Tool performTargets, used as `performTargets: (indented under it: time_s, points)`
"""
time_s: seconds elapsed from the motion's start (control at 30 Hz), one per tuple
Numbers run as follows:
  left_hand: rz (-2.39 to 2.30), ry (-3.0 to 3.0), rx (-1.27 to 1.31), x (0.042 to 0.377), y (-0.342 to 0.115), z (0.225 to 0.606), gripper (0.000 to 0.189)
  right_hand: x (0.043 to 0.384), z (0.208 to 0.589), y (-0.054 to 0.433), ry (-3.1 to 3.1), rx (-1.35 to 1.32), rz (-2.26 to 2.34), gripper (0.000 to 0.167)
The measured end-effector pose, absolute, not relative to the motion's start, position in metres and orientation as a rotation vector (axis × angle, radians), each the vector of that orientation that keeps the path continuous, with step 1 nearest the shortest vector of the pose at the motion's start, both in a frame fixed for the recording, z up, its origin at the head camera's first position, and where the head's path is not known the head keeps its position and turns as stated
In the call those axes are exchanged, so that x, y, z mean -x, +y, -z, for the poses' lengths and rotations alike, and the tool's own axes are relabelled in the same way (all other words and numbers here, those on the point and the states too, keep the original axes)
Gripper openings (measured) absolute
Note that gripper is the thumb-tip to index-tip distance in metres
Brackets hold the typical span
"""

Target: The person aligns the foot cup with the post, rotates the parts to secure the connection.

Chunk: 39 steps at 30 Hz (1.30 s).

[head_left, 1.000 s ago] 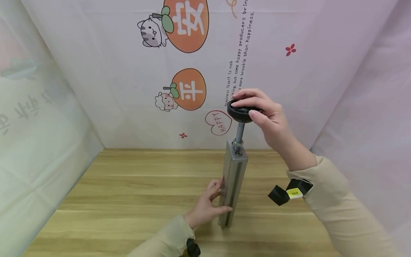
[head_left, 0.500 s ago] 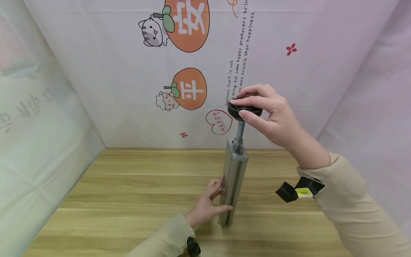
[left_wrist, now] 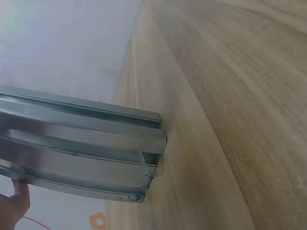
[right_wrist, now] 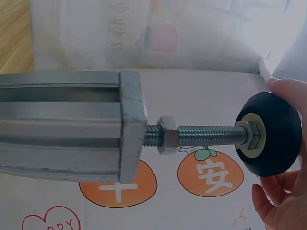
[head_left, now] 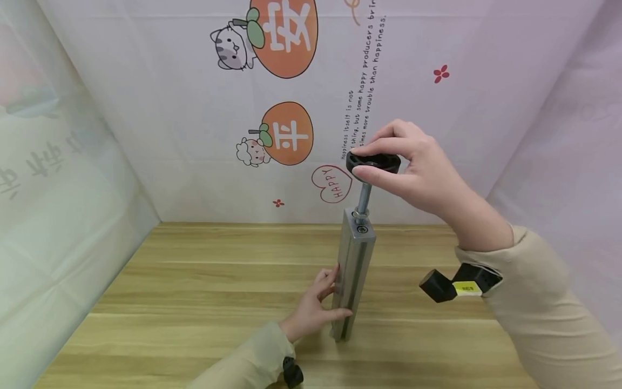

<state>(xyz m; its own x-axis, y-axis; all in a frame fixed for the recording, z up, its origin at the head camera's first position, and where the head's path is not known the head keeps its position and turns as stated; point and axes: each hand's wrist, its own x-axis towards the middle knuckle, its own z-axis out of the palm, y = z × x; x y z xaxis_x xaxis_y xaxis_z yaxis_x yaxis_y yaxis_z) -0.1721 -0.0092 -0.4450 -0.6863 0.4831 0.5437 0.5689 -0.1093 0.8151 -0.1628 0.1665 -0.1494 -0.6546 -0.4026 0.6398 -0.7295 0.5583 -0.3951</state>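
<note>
An aluminium profile (head_left: 353, 270) stands upright on the wooden table, its lower end at the tabletop in the left wrist view. My left hand (head_left: 311, 313) grips it low down, thumb on the near side and fingers round the far left side. From the metal end plate (right_wrist: 130, 124) on top rises a levelling foot with a threaded rod (right_wrist: 211, 135). A hex nut (right_wrist: 168, 135) sits on the rod, a short gap from the plate. My right hand (head_left: 418, 170) pinches the foot's round black base (right_wrist: 278, 134) by its rim, thumb near and fingers far.
The wooden table (head_left: 218, 292) meets a printed cloth wall (head_left: 204, 178) close behind the profile. More cloth hangs at left and right. A black wrist camera (head_left: 437, 286) juts from the right sleeve; another camera (head_left: 292, 373) is on the left wrist.
My right hand has turned about the black base, its thumb sliding left along the near rim and its wrist swinging right. My left hand and the profile keep their place.
</note>
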Motion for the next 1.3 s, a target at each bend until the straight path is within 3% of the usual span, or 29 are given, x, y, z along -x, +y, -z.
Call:
performTargets:
  time_s: [0.23,0.5,1.0,1.3]
  points:
    - [1.909,-2.050,1.228,0.171,-0.010,0.444,0.097,0.159,0.155,0.151,-2.253,-0.706,-0.844,0.021]
    - [1.907,-2.053,1.217,0.172,-0.010,0.445,0.095,0.155,0.159,0.140,-2.142,-0.591,-0.552,0.032]
    - [1.897,-2.036,1.233,0.171,-0.010,0.446,0.095,0.154,0.156,0.156,-2.197,-0.779,-0.647,0.022]
    - [1.893,-2.032,1.234,0.172,-0.009,0.446,0.096,0.156,0.161,0.155,-2.137,-0.703,-0.627,0.032]
